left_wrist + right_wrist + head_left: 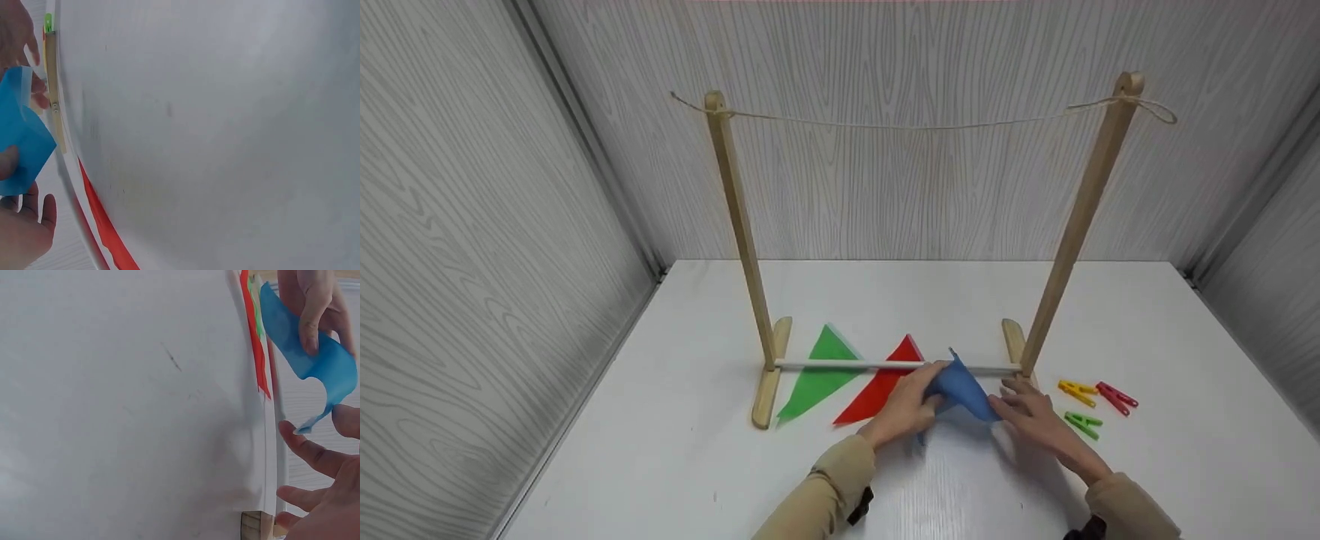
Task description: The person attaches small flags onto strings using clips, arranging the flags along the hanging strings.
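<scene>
Low in the middle of the head view, both hands meet on a blue triangular flag (960, 390), which is lifted and curled off the white table (660, 450) just in front of the white crossbar (840, 364) of a wooden rack. The left hand (906, 409) pinches the flag's left edge between thumb and fingers; the left wrist view shows the blue sheet (22, 135) at the left edge of the frame with the thumb laid over it. The right hand (1031, 416) holds the flag's right corner between thumb and forefinger, its other fingers loosely spread, as seen at the lower right of the right wrist view (320, 489). To the left of the hands a red flag (881, 382) and a green flag (819, 371) lie flat under the crossbar. At the right, near the rack's foot, lie a yellow clothespin (1078, 391), a red clothespin (1117, 397) and a green clothespin (1084, 424). A twine line (915, 126) sags between the two upright posts in the upper part of the frame.
</scene>
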The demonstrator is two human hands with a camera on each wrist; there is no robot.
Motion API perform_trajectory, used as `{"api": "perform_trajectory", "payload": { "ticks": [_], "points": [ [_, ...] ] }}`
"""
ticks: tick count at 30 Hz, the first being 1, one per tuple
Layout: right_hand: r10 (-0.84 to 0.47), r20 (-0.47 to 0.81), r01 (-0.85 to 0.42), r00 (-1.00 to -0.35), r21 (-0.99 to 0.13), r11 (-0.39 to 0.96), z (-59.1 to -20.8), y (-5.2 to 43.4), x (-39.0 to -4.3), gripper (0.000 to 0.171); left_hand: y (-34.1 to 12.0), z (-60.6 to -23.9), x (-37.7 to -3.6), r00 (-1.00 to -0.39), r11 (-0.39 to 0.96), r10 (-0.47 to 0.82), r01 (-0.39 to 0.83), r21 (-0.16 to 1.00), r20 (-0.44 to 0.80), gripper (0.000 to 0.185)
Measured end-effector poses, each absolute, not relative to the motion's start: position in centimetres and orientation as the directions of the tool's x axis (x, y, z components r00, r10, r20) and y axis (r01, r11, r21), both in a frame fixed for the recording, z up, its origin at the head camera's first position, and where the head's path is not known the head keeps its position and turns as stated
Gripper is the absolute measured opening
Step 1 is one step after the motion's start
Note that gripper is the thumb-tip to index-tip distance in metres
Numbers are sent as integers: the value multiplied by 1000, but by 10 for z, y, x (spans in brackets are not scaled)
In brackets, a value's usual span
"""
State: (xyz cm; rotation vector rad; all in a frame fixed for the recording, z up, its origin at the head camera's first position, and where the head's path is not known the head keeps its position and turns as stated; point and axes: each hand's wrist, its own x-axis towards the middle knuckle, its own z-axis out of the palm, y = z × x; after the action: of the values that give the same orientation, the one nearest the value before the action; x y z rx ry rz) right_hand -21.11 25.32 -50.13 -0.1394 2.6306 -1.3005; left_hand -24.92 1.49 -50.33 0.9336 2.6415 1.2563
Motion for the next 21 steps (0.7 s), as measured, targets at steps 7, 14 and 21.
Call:
{"api": "perform_trajectory", "payload": {
  "ticks": [7,14,21],
  "points": [
    [-69,-157,111,-985,-892,438,-496,255,-214,40,11,-504,-248,-814,486,557,478,732,162,55],
    [55,-91,105,-994,-916,387,-489,255,-216,46,8,-505,-250,-814,501,573,437,747,93,64],
    [106,-14,43,-994,-957,286,-482,254,-216,44,5,-495,-256,-846,396,520,361,844,118,70]
  ]
}}
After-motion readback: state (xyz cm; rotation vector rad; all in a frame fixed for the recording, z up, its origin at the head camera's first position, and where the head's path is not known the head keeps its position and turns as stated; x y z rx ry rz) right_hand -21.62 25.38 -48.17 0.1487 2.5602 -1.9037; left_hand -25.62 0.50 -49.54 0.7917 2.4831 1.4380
